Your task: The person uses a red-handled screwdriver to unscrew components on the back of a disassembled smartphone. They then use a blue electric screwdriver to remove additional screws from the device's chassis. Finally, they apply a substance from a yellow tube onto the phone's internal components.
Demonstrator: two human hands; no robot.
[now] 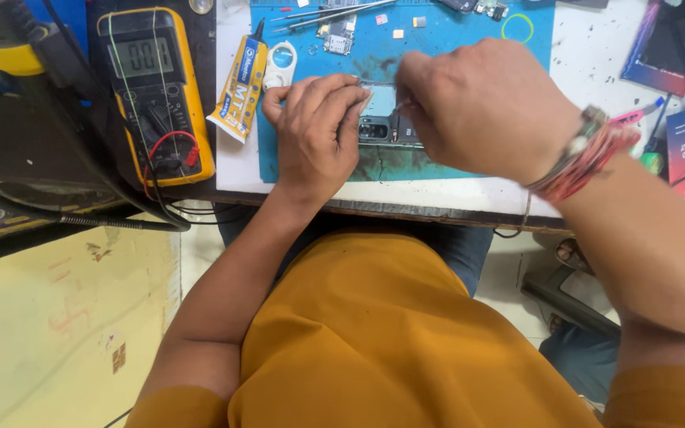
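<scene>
The scene is brightly and evenly lit from above; the white bench (453, 190) and the blue mat (453, 47) on it read clear, with no harsh glare; shadows are soft, a faint one lying under the left hand (319, 131) and right hand (481, 107); the space under the near bench edge is darker; the right hand is slightly blurred at its fingers (410, 91); the far left corner is dim; straight edges bow a little toward the frame's sides, a wide-lens distortion.
</scene>
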